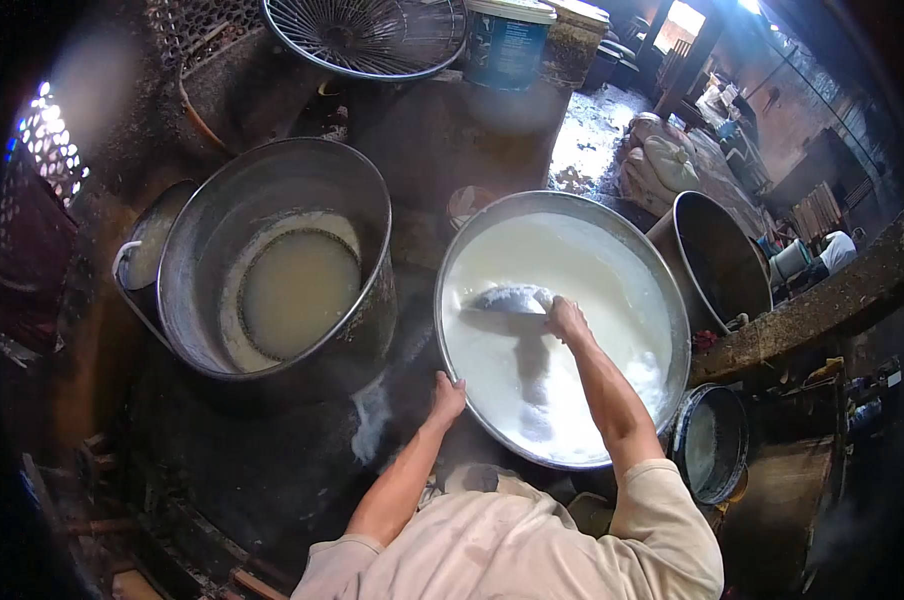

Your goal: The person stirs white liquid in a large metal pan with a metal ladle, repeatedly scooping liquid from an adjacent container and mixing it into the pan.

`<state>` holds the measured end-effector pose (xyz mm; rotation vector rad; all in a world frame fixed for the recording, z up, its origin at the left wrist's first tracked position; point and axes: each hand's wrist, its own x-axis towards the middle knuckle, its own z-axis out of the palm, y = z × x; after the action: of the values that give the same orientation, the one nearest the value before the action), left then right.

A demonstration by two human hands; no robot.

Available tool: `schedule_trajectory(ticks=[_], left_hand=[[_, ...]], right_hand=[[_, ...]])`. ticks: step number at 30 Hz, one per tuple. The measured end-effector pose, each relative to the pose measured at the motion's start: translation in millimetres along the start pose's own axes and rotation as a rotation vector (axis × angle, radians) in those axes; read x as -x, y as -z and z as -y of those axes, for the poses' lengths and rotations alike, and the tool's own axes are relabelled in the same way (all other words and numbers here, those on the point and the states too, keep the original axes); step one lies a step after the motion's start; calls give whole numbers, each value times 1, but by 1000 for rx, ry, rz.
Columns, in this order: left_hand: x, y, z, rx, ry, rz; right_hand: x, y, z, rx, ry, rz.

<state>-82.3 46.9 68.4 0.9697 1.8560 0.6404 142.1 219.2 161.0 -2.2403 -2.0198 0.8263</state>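
Note:
A large round metal pot point(682, 345) stands in front of me, filled with milky white liquid point(582, 260) that has some foam at the lower right. My right hand point(568, 320) reaches over it, closed on a shallow metal scoop point(512, 299) that lies at the liquid's surface. The scoop's underside is hidden in the liquid. At the pot's near left edge, my left hand point(449, 397) is closed against the rim, its thumb up and most of its fingers hidden. To the left, a deep metal pot point(187, 290) holds cloudy yellowish liquid with a round ring in it.
A wide wire strainer point(362, 35) and a blue bucket point(507, 45) with a white lid stand at the back. Another metal pot point(717, 255) is at the right, above a smaller bucket point(712, 440). Filled sacks point(667, 160) lie behind. A wooden beam point(822, 300) crosses the right side.

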Motion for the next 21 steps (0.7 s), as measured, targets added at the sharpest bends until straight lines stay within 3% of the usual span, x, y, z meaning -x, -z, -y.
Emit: schedule_trajectory(ticks=[4, 10, 12, 16, 21], left_hand=[[4, 5, -6, 18, 65, 47], [-4, -7, 8, -6, -14, -27], [-2, -8, 7, -13, -18, -49], [7, -9, -3, 33, -15, -114], [12, -12, -10, 40, 28, -148]], right_hand=[[13, -24, -42, 30, -41, 18], [54, -45, -106, 44, -80, 73], [68, -56, -131, 48, -61, -92], [105, -47, -174, 14, -222, 100], [146, -18, -234, 59, -199, 111]])
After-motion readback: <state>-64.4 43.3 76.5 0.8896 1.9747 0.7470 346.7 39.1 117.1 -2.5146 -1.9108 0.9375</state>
